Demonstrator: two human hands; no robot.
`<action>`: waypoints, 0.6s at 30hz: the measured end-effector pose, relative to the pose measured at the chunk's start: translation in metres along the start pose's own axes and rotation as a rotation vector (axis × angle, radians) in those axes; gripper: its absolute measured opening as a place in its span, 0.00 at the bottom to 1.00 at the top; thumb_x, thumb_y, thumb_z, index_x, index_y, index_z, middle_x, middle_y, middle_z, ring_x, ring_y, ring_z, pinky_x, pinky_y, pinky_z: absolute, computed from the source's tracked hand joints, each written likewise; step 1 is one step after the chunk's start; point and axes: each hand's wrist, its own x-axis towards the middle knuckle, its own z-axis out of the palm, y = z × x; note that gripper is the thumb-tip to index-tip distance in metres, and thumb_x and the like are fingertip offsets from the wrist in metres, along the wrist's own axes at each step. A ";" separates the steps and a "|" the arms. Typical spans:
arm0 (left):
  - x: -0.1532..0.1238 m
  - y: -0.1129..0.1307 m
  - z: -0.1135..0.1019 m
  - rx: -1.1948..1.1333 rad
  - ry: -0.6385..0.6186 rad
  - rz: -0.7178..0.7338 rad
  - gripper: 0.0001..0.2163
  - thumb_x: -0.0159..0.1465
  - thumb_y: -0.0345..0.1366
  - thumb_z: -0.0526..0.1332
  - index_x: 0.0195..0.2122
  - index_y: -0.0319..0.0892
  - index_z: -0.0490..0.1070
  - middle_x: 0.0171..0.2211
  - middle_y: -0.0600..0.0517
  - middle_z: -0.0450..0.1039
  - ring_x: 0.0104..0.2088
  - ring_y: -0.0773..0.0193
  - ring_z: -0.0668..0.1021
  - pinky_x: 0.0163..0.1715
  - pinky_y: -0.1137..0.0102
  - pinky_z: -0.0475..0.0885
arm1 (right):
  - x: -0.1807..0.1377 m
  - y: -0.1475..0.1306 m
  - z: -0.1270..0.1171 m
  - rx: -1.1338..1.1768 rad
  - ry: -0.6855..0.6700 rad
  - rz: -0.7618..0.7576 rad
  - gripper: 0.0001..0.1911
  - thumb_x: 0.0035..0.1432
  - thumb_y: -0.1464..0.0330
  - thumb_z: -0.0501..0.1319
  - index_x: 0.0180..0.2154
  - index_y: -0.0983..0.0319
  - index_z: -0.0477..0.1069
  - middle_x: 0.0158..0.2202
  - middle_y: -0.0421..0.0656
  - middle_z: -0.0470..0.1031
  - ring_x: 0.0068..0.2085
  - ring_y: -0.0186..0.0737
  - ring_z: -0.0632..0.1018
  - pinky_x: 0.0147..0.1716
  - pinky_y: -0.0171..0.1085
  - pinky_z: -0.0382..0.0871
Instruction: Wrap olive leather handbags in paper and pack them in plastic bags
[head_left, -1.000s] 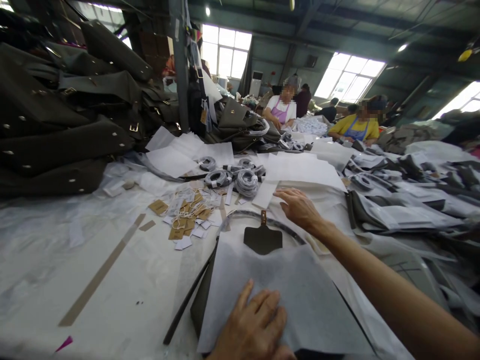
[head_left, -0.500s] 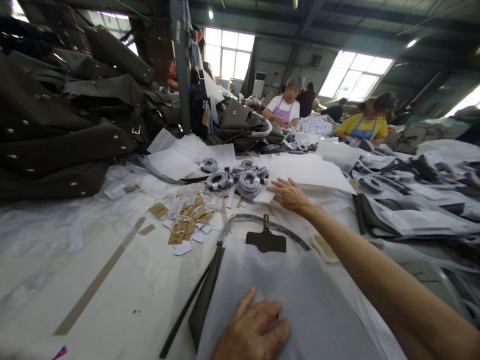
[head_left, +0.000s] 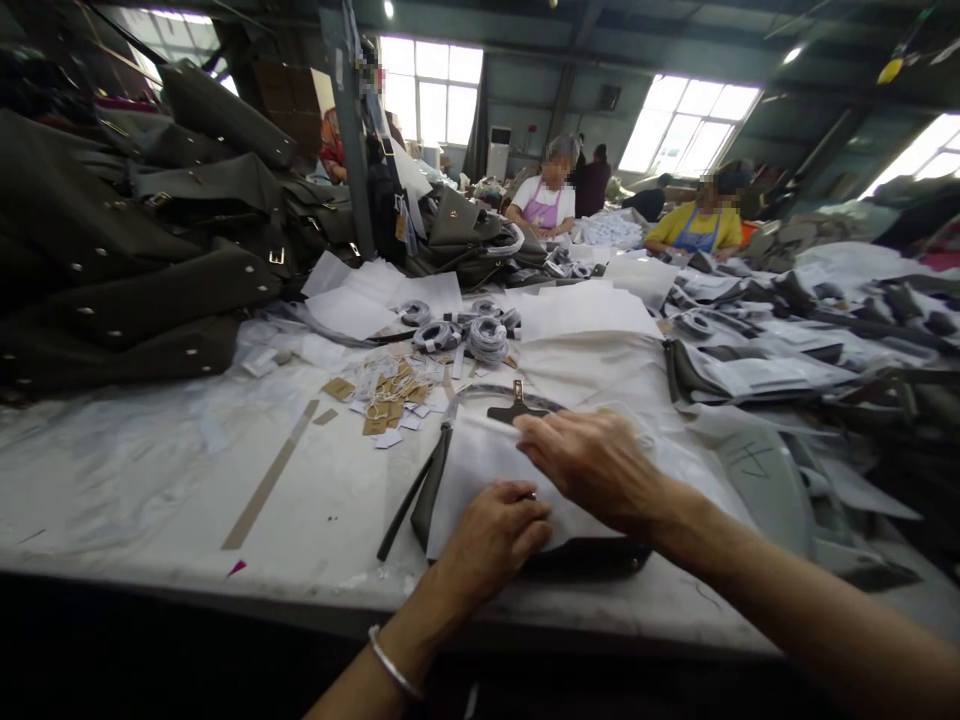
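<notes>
A dark olive bag lies flat near the table's front edge, mostly covered by white tissue paper. Its curved handle and leather tab show at the far side, and a strap runs down its left side. My left hand, with a bangle on the wrist, rests on the near part of the paper with fingers curled onto it. My right hand lies over the middle of the bag, its fingertips pinched together on a sheet of the tissue.
Stacked dark bags fill the left. Beyond the bag lie paper tags, cord coils and a stack of white sheets. Wrapped bags crowd the right. Two people work at the far end.
My right hand has come back from the white sheets beyond the bag to above it, with tissue. My left hand has gone from flat to curled. The camera has pulled back.
</notes>
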 end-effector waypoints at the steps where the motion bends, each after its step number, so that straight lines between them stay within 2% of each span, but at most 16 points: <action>1: 0.000 0.000 -0.001 -0.010 -0.003 -0.004 0.09 0.67 0.37 0.61 0.46 0.48 0.78 0.50 0.50 0.76 0.51 0.60 0.77 0.56 0.63 0.71 | -0.008 -0.003 0.013 0.078 -0.077 -0.001 0.10 0.67 0.67 0.54 0.41 0.62 0.73 0.34 0.46 0.78 0.36 0.42 0.78 0.36 0.36 0.67; 4: -0.002 0.001 -0.001 -0.026 0.033 -0.010 0.08 0.66 0.37 0.62 0.45 0.47 0.78 0.48 0.50 0.76 0.48 0.60 0.78 0.52 0.67 0.72 | -0.031 0.006 0.047 0.390 -0.223 -0.022 0.16 0.67 0.64 0.55 0.54 0.59 0.71 0.50 0.47 0.78 0.51 0.45 0.77 0.52 0.40 0.68; 7: -0.007 0.002 0.000 0.007 0.103 0.000 0.07 0.65 0.36 0.63 0.43 0.44 0.78 0.44 0.50 0.78 0.47 0.60 0.78 0.51 0.67 0.73 | -0.048 0.020 0.064 0.556 -0.209 0.009 0.26 0.67 0.64 0.54 0.64 0.58 0.61 0.63 0.46 0.67 0.61 0.45 0.70 0.60 0.42 0.63; 10: -0.011 0.003 0.002 0.136 0.160 -0.020 0.04 0.65 0.35 0.64 0.39 0.42 0.78 0.39 0.50 0.79 0.44 0.59 0.79 0.50 0.65 0.72 | -0.055 0.024 0.068 0.470 -0.127 0.021 0.29 0.64 0.72 0.51 0.66 0.59 0.58 0.65 0.47 0.63 0.62 0.45 0.68 0.61 0.45 0.62; 13: -0.012 0.005 0.002 0.293 0.163 -0.059 0.05 0.65 0.34 0.63 0.36 0.44 0.78 0.36 0.50 0.80 0.41 0.58 0.80 0.50 0.62 0.72 | -0.056 0.024 0.067 0.287 -0.032 0.043 0.31 0.63 0.77 0.47 0.65 0.55 0.60 0.64 0.47 0.65 0.61 0.46 0.70 0.61 0.49 0.62; 15: -0.013 0.005 0.002 0.351 0.148 -0.078 0.06 0.66 0.35 0.62 0.37 0.44 0.79 0.35 0.50 0.81 0.40 0.57 0.81 0.48 0.62 0.72 | -0.058 0.027 0.067 0.212 -0.040 0.027 0.31 0.63 0.78 0.46 0.64 0.54 0.62 0.63 0.47 0.66 0.60 0.46 0.70 0.62 0.52 0.59; 18: -0.016 0.006 0.001 0.428 0.124 -0.075 0.06 0.65 0.34 0.61 0.38 0.44 0.79 0.34 0.49 0.81 0.38 0.56 0.81 0.46 0.61 0.74 | -0.064 0.027 0.072 0.173 -0.138 -0.038 0.30 0.61 0.78 0.48 0.62 0.55 0.64 0.63 0.47 0.67 0.61 0.47 0.70 0.62 0.53 0.58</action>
